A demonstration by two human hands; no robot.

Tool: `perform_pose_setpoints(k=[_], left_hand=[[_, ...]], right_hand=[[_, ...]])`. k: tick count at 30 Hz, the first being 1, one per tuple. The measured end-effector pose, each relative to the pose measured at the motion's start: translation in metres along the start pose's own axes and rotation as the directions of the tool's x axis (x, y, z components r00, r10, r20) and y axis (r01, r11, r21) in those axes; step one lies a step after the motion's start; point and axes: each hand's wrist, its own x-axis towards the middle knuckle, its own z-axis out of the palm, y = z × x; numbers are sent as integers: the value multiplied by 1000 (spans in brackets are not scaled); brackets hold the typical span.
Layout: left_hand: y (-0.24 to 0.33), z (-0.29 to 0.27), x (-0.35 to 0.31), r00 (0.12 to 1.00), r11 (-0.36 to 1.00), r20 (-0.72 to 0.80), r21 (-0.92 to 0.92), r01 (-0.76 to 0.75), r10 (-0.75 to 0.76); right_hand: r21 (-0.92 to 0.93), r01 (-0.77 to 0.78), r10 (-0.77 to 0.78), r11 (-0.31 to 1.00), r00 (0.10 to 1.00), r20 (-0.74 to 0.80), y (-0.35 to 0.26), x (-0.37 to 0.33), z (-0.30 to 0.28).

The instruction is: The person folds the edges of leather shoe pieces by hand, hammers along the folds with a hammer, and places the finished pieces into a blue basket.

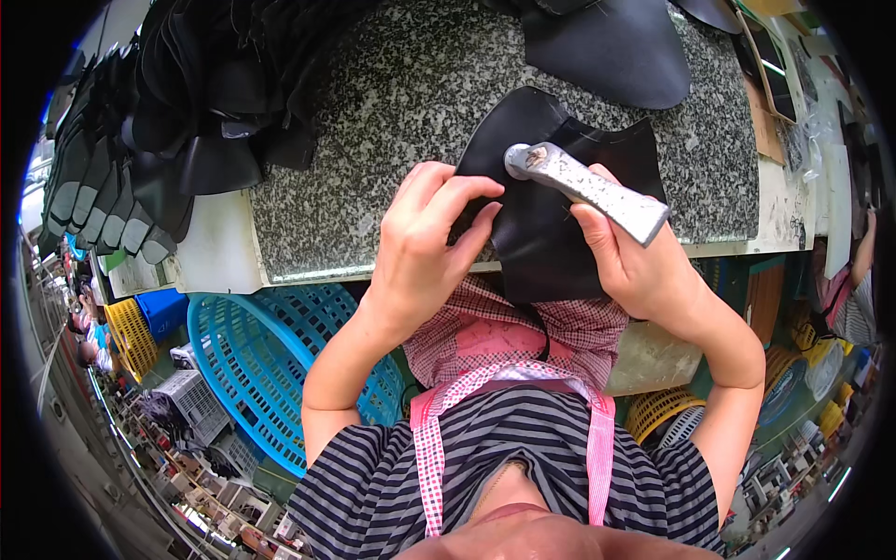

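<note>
A black leather piece (551, 229) with curved edges lies over the front edge of the speckled stone slab, its lower part hanging toward my lap. My left hand (420, 233) is at its left edge, with thumb and bent fingers closed in a pinch on the leather. My right hand (639, 261) grips a hammer (597, 191) with a worn silver metal head. The round striking face is over the leather, just beyond my left fingertips. The hammer's handle is mostly hidden by the head and my right hand.
Stacked black leather pieces (215, 84) cover the far left of the speckled stone slab (392, 112). Another dark leather piece (611, 51) lies at the back right. A blue plastic basket (252, 373) stands below the table's left front. A yellow basket (658, 411) sits low at right.
</note>
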Motion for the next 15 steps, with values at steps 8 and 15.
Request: perform_pose_setpoints(k=[8,15], left_hand=[[-6,-4,-5,989,989,-18,-35,145,-146],[-4,-18,9,974,977,111,-55,206,-199]], right_hand=[[57,228,-210,972,951,-228,6,3,9],[90,188,-168,978,967,-190,6,1,7]])
